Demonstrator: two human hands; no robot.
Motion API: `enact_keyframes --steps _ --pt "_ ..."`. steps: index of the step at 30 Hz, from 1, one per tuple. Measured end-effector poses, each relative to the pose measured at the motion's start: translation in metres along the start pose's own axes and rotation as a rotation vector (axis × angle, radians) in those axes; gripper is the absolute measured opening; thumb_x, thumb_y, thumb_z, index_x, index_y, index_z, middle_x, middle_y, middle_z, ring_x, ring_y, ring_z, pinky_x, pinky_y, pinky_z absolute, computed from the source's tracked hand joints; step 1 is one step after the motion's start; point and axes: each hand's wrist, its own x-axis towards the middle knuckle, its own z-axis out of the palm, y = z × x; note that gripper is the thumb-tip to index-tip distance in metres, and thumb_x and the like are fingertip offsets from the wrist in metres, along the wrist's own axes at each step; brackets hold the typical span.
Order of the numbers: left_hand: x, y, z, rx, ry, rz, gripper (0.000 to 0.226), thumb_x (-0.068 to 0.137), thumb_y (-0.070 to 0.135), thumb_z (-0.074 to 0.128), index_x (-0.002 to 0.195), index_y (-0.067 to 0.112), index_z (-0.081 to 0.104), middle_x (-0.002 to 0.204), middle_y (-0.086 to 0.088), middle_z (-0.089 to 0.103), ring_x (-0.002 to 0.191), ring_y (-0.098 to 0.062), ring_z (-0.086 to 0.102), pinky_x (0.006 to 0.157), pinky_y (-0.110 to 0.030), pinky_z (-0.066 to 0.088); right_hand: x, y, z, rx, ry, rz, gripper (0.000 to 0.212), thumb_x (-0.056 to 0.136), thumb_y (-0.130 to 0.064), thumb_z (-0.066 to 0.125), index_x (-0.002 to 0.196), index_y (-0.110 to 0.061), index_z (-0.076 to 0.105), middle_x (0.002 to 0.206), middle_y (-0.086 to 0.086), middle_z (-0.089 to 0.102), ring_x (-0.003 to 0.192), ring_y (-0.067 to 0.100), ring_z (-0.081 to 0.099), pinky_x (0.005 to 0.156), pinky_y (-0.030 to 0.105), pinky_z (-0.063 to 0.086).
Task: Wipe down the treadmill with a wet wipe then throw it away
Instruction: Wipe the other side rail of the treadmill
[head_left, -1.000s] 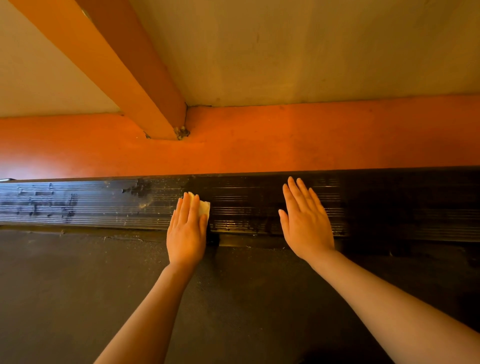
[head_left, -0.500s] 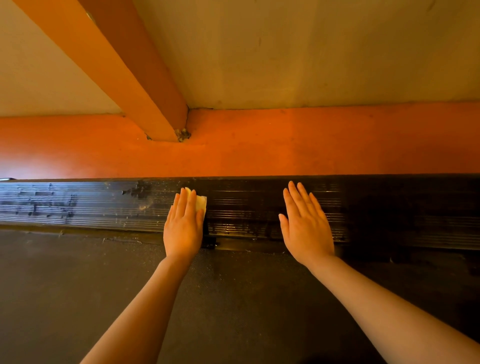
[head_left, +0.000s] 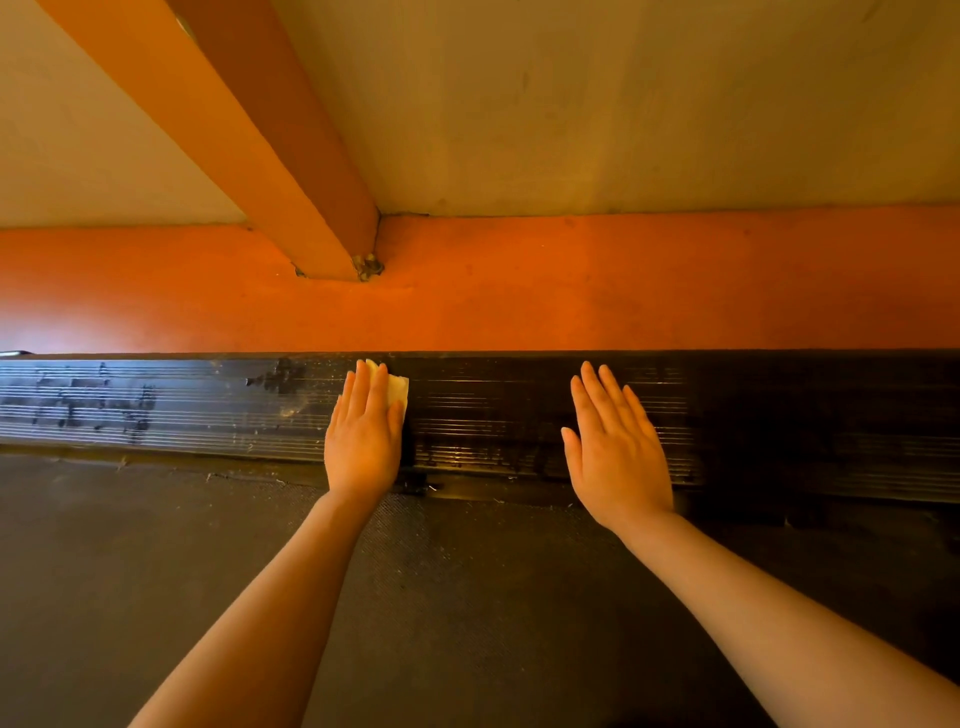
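Head view: I see both hands laid on the treadmill's ribbed black rail (head_left: 493, 415), which runs from 9 to 3 o'clock across the middle.
Left hand (head_left: 363, 441): just left of centre, fingers straight and together, pointing to 12 o'clock, pressing flat on the wipe.
Wipe (head_left: 397, 388): white, folded, mostly hidden under my left fingers; one corner shows at the hand's 1 o'clock, on the rail's upper half.
Right hand (head_left: 618, 457): right of centre, well apart from the left, palm down on the rail, fingers straight and slightly spread, holding nothing.
Rail: glossy dark patch between the hands and under the right one; pale streaks and dust towards 9 o'clock.
Belt (head_left: 467, 597): dark textured surface at 6 o'clock, under both forearms, touching the rail's near edge.
Frame (head_left: 623, 280): orange band beyond the rail at 12 o'clock, with an orange post (head_left: 249, 119) rising towards 11 o'clock.
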Motion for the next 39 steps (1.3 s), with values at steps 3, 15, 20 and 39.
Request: enact_keyframes --steps 3,15,20,39 --pt "0.015 0.003 -0.005 0.013 -0.022 -0.012 0.056 0.105 0.039 0.025 0.156 0.018 0.013 0.164 -0.005 0.005 0.151 -0.021 0.002 0.122 -0.037 0.011 0.0 0.0 -0.001 0.005 0.004 -0.001 0.06 0.101 -0.042 0.021 0.146 -0.007 0.038 0.154 0.013 0.034 0.144 0.027 0.029 0.115 0.04 0.022" --pt "-0.025 0.032 -0.003 -0.18 0.005 -0.013 0.061 0.103 0.034 0.04 0.154 0.009 0.019 0.161 -0.011 0.02 0.149 -0.026 0.014 0.12 -0.046 0.021 -0.001 -0.001 -0.002 0.012 0.01 -0.003 0.061 0.1 -0.042 0.022 0.145 -0.005 0.042 0.153 0.014 0.037 0.142 0.028 0.032 0.114 0.041 0.027" --pt "-0.006 0.055 0.0 -0.189 -0.003 0.067 0.059 0.103 0.032 0.041 0.154 0.012 0.02 0.162 -0.006 0.017 0.15 -0.02 0.009 0.122 -0.041 0.015 -0.001 -0.001 -0.003 0.017 0.011 0.007 0.062 0.1 -0.042 0.022 0.142 -0.002 0.045 0.151 0.016 0.039 0.142 0.029 0.033 0.113 0.042 0.03" --pt "0.044 0.143 0.011 -0.209 -0.197 0.572 0.043 0.1 0.034 0.051 0.141 0.02 0.05 0.147 0.0 0.048 0.143 -0.015 0.032 0.116 -0.028 0.015 -0.003 0.0 -0.005 0.051 0.05 -0.011 0.059 0.101 -0.038 0.025 0.141 0.0 0.046 0.15 0.017 0.041 0.142 0.03 0.034 0.115 0.042 0.03"
